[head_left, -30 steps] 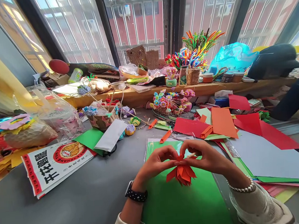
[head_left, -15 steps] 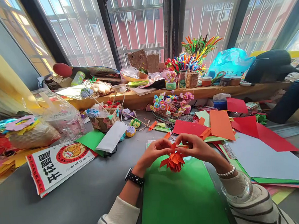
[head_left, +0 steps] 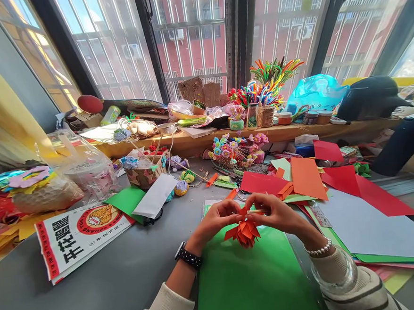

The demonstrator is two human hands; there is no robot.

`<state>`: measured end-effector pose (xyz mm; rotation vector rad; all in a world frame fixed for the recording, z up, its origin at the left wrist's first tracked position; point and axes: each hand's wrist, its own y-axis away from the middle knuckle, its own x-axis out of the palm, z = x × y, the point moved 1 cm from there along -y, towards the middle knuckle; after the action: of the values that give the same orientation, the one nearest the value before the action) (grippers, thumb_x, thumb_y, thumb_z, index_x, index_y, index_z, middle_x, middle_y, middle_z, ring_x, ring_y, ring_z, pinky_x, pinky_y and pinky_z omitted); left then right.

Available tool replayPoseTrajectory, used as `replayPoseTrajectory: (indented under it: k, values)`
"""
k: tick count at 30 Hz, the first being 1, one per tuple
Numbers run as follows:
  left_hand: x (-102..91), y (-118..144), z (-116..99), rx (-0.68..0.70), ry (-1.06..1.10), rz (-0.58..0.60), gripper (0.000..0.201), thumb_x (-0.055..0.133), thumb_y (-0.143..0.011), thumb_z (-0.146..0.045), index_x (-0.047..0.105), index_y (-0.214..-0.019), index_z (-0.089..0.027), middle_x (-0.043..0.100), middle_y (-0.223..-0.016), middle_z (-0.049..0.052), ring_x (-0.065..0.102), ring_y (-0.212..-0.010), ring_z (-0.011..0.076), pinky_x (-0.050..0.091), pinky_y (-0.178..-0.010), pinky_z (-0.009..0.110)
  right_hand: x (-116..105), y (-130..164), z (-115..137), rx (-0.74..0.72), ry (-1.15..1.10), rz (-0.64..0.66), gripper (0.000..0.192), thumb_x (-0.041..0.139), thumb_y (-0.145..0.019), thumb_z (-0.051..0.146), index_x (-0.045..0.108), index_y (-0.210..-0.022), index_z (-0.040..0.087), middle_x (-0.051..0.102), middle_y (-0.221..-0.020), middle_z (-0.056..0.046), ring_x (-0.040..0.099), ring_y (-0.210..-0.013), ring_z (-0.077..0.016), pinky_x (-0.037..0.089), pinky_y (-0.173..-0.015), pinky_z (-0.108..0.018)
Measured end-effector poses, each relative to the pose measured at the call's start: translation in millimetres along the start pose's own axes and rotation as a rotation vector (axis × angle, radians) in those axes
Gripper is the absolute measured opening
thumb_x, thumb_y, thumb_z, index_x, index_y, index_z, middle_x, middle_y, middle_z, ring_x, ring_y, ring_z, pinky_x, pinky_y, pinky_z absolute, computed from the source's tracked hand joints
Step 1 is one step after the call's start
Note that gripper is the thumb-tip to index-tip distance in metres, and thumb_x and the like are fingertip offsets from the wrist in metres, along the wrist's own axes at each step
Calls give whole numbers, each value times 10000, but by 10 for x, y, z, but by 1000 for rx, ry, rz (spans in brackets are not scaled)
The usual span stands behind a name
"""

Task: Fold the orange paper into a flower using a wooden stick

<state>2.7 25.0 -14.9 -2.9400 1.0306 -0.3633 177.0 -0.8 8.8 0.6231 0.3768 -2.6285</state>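
An orange paper flower (head_left: 247,233) with pointed petals hangs head down between my two hands, over a green sheet or folder (head_left: 255,284). My left hand (head_left: 219,216) has its fingers pinched at the flower's upper end, where a small flap of orange paper shows. Opposite it, my right hand (head_left: 275,215) is closed round the same end. A thin pale stick (head_left: 256,212) lies between the right fingers, and where it meets the flower is hidden by the fingertips.
To the right lie red paper (head_left: 265,182), orange paper (head_left: 307,178) and a stack of pale sheets (head_left: 378,223). A printed paper bag (head_left: 88,234) rests on the left. Behind are a flower basket (head_left: 146,173), small craft flowers (head_left: 228,149) and a cluttered window ledge (head_left: 192,141).
The view has tilted slightly, so the hands and flower sit a little lower in it. Both hands keep their pinch on the flower, with only slight finger movement.
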Motion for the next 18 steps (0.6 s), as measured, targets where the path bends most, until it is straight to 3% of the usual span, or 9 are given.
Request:
replayPoseTrajectory:
  k: [10,18]
  values:
    - [65,27,-39,63,-83,-48,251,676,-647,-291,527,-788,-146,527,-756,-2,517,-692,96,409,-635,209,31,19,48,-71,82,-137,85,550,-705,199,491,-755,164,382,-564,62,277,-474,-52,217,-405,-171]
    - [21,40,-109,66,-250,13,244,633,-687,-326,514,-805,-149,532,-780,10,517,-711,110,413,-668,238,72,22,58,-73,115,-171,98,534,-661,152,477,-738,173,346,-547,73,256,-462,-52,203,-404,-174]
